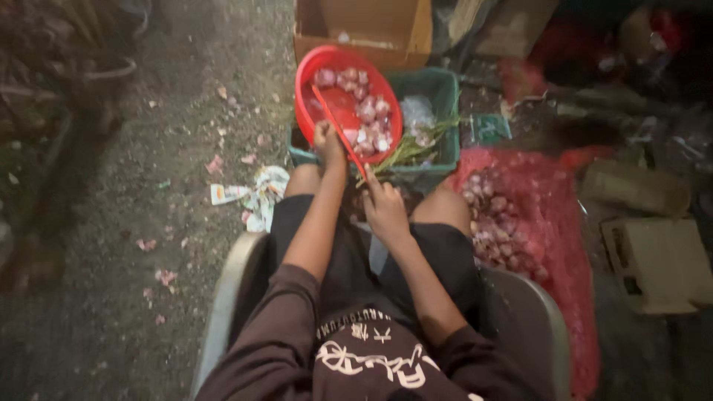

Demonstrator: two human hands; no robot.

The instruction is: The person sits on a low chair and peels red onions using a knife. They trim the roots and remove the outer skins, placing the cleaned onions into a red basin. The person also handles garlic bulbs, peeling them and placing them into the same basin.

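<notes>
The left hand [329, 142] is being held closed at the near rim of a red oval basin [319, 111], with a thin red-handled tool [340, 130] gripped in it; the tool is lying slantwise across the basin's near-left part. Whether the hand is also touching the rim cannot be told.

The right hand [385, 208] is being held just below the basin, above the lap, with its fingers curled around something small; what is being gripped is blurred and cannot be identified. A bundle of green stalks [412, 148] is lying just beyond the fingertips, extending toward the right wall of a green crate [445, 96].

Peeled shallots [368, 108] are being kept in the far and right parts of the red basin. The basin is being carried on the left part of the green crate.

A heap of unpeeled shallots [494, 215] is resting on a red mesh sack [549, 223] spread on the ground to the right of the person's knee. A cardboard box [364, 30] is standing beyond the crate. Torn paper scraps [256, 197] are lying on the ground near the crate's left corner.
</notes>
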